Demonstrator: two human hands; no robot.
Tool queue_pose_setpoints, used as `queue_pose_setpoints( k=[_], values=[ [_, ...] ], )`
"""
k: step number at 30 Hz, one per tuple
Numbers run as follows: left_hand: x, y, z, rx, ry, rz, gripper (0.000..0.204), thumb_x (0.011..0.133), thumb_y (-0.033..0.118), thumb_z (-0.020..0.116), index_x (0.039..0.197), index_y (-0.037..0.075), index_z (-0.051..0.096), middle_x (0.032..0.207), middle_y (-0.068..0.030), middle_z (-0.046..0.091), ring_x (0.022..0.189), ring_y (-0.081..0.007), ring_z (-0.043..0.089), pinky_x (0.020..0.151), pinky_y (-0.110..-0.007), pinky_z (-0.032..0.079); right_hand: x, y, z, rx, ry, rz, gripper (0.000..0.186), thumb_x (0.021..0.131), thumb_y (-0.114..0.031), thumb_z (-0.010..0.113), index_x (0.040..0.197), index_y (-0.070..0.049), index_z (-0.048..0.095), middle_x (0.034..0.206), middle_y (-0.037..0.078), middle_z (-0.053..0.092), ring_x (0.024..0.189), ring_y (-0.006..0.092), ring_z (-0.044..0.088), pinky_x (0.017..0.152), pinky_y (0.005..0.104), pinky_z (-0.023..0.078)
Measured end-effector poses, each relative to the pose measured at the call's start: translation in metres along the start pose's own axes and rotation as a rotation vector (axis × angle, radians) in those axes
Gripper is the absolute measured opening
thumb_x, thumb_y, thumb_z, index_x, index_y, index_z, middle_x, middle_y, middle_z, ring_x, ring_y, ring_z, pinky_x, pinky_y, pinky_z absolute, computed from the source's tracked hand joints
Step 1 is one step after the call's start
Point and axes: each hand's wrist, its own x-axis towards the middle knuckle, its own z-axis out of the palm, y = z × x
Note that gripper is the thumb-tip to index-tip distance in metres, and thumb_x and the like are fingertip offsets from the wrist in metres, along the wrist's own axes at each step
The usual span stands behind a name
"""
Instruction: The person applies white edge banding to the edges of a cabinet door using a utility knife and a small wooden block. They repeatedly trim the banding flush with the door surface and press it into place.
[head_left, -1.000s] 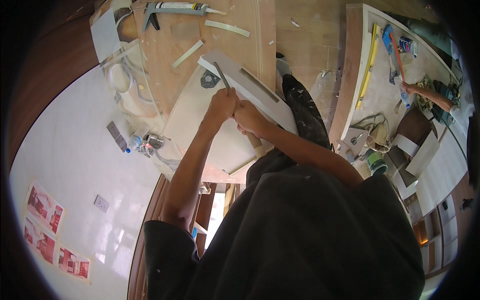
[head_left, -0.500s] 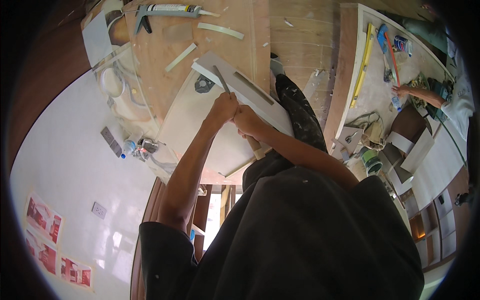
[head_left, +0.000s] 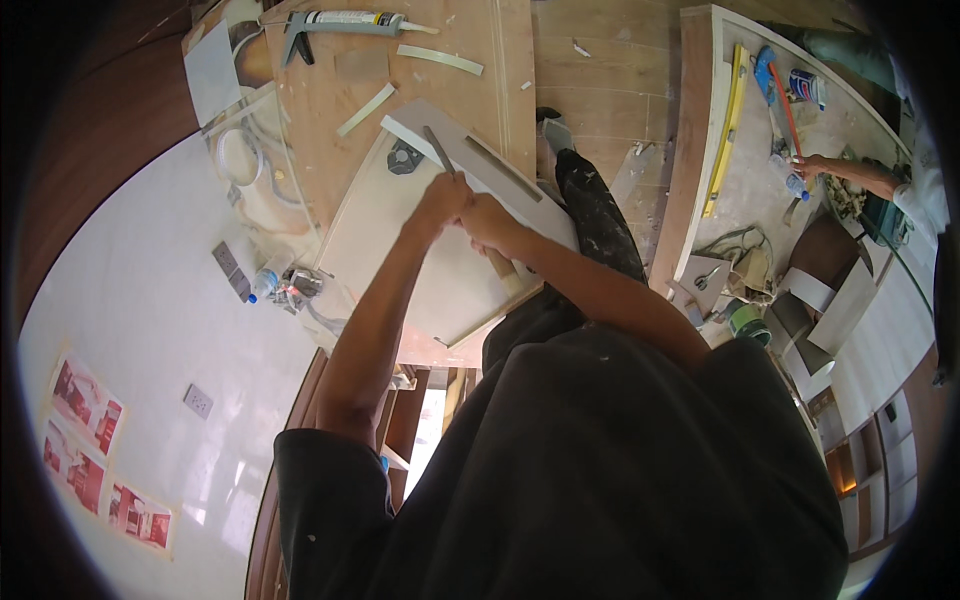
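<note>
My left hand (head_left: 440, 205) is closed round a long, narrow grey tool (head_left: 436, 145), whose tip points up-left over a pale board piece (head_left: 535, 215) with a dark recessed slot. Just right of it, my right hand (head_left: 487, 225) grips the same tool; a wooden-looking handle (head_left: 503, 264) shows below the hands. Beneath them lies a wide cream panel (head_left: 390, 270), with a small dark grey block (head_left: 403, 157) near its upper corner. My trousered leg shows beside the board at the right.
A caulking gun (head_left: 340, 24), pale strips (head_left: 365, 110) and plastic bottle (head_left: 268, 281) lie around the plywood bench. On the right worktop (head_left: 680, 200) are a yellow level (head_left: 728, 130), red-and-blue tool, scissors and green bucket (head_left: 748, 323). A co-worker's hand (head_left: 810, 165) reaches over it.
My hands and the tool have shifted slightly up and left in the picture, along with the boards. The co-worker's hand has moved slightly left over the right worktop.
</note>
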Motion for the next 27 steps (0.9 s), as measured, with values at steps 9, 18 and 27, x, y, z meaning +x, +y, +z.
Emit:
queue_pose_setpoints(
  k=[9,18,27],
  values=[
    [-0.013,0.000,0.014,0.025,0.002,-0.027,0.043,0.101,0.030,0.037,0.085,-0.002,0.060,0.072,-0.0086,0.057,0.060,-0.0181,0.052,0.053,-0.034,0.046,0.014,0.041,0.000,-0.089,-0.009,-0.178,0.036,0.099,-0.030,0.040,0.096,0.001,0.058,0.064,0.011,0.056,0.046,0.0202,0.055,0.040,0.0352,0.043],
    [0.014,-0.005,0.006,-0.063,-0.064,-0.058,0.042,0.099,0.027,0.036,0.092,-0.005,0.062,0.081,-0.0169,0.063,0.071,-0.0253,0.063,0.060,-0.037,0.054,0.024,0.006,-0.011,0.114,-0.069,0.032,0.025,0.097,-0.021,0.041,0.090,-0.004,0.057,0.064,0.004,0.051,0.042,0.0142,0.047,0.038,0.0327,0.040],
    [-0.011,-0.038,0.020,0.188,0.085,0.032,0.043,0.100,0.030,0.039,0.090,-0.006,0.061,0.083,-0.0163,0.063,0.074,-0.0259,0.065,0.062,-0.039,0.058,-0.040,0.019,-0.001,0.050,-0.067,-0.065,0.048,0.105,-0.040,0.031,0.085,-0.003,0.054,0.061,0.004,0.048,0.039,0.0127,0.046,0.035,0.0298,0.039]
  ],
)
